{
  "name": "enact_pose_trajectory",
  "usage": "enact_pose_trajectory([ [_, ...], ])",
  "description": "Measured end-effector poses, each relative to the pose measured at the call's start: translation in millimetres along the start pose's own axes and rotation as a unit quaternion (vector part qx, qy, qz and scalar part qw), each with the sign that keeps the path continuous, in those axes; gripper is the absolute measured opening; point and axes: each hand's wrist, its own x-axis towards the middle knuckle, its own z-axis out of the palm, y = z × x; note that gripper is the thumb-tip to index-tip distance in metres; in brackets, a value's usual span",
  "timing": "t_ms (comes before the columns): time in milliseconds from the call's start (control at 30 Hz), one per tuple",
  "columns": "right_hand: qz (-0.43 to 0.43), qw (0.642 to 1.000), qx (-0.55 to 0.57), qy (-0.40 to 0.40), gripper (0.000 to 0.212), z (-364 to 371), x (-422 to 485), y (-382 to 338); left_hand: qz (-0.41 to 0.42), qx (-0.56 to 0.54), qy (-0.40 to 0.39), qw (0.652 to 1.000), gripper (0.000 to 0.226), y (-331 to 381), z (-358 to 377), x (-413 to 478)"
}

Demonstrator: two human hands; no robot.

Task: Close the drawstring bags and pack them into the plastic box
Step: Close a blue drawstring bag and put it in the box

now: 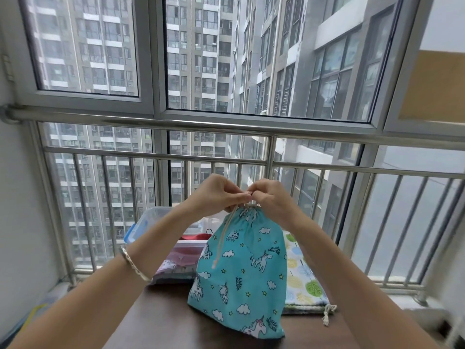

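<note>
A teal drawstring bag (241, 268) printed with unicorns hangs upright over the dark table (161, 321), its mouth gathered tight. My left hand (216, 193) and my right hand (269, 197) meet just above the gathered mouth, and each pinches the cord there. One loose cord end dangles down the front of the bag. A white bag with green and yellow trees (302, 275) lies flat on the table to the right, its cord knot at the near corner. The clear plastic box (148, 220) with a blue latch stands behind to the left, with something red inside.
A purple patterned bag or pouch (173, 265) lies in front of the box, partly behind my left forearm. A steel railing (327, 170) and windows close off the far side just past the table. A bracelet is on my left wrist.
</note>
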Motion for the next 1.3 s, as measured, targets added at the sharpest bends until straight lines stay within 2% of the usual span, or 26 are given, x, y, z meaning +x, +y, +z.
enact_pose_trajectory([
  [133, 0.072, 0.984, 0.161, -0.028, 0.021, -3, 3, 3, 0.021, 0.031, 0.063, 0.997, 0.023, 1, 1, -1],
  [200, 0.103, 0.953, 0.28, -0.046, 0.018, -6, 6, 6, 0.017, 0.009, 0.059, 0.998, 0.021, 3, -2, -2],
  [267, 0.131, 0.913, 0.378, -0.085, 0.027, -8, 7, 8, 0.009, -0.031, 0.036, 0.999, 0.018, 6, -5, -3],
  [333, 0.13, 0.901, 0.398, -0.113, 0.029, -6, 5, 10, -0.002, -0.038, 0.037, 0.999, 0.013, 6, -5, -2],
  [433, 0.077, 0.953, 0.28, -0.084, 0.021, 0, 2, 8, -0.024, -0.016, 0.036, 0.999, 0.018, 3, -4, 1],
  [533, -0.041, 0.996, 0.082, -0.003, 0.022, 4, 1, 10, -0.076, -0.014, 0.02, 0.997, 0.026, 4, -5, 4],
  [600, -0.115, 0.992, -0.015, 0.047, 0.019, 6, 1, 11, -0.123, -0.053, 0.006, 0.991, 0.026, 7, -7, 5],
  [667, -0.136, 0.989, -0.033, 0.05, 0.009, 6, 0, 10, -0.155, -0.105, -0.011, 0.982, 0.025, 7, -9, 5],
  [700, -0.121, 0.992, -0.022, 0.039, 0.012, 6, -1, 9, -0.162, -0.124, -0.017, 0.979, 0.025, 7, -10, 5],
  [767, -0.1, 0.994, -0.02, 0.028, 0.033, 4, -2, 10, -0.167, -0.15, -0.025, 0.974, 0.025, 7, -11, 5],
  [833, -0.12, 0.99, -0.065, 0.03, 0.036, 4, -1, 13, -0.166, -0.153, -0.036, 0.974, 0.028, 7, -10, 5],
  [900, -0.113, 0.992, -0.055, 0.01, 0.027, 1, 2, 17, -0.138, -0.115, -0.039, 0.983, 0.031, 7, -12, 3],
  [1000, -0.037, 0.998, 0.054, -0.024, 0.032, -13, 2, 26, -0.033, 0.043, -0.027, 0.998, 0.015, -1, -25, -1],
  [1100, 0.038, 0.986, 0.149, -0.07, 0.03, -26, -4, 35, 0.05, 0.203, 0.008, 0.978, 0.013, -8, -32, -6],
  [1133, 0.065, 0.971, 0.207, -0.096, 0.025, -25, -5, 36, 0.082, 0.257, 0.023, 0.963, 0.015, -8, -29, -8],
  [1200, 0.121, 0.941, 0.299, -0.103, 0.028, -19, -3, 33, 0.144, 0.318, 0.059, 0.935, 0.018, -8, -21, -10],
  [1233, 0.15, 0.937, 0.302, -0.092, 0.031, -16, 1, 30, 0.162, 0.322, 0.073, 0.93, 0.018, -8, -16, -11],
  [1300, 0.208, 0.944, 0.239, -0.092, 0.029, -15, 10, 23, 0.179, 0.323, 0.087, 0.925, 0.016, -7, -9, -11],
])
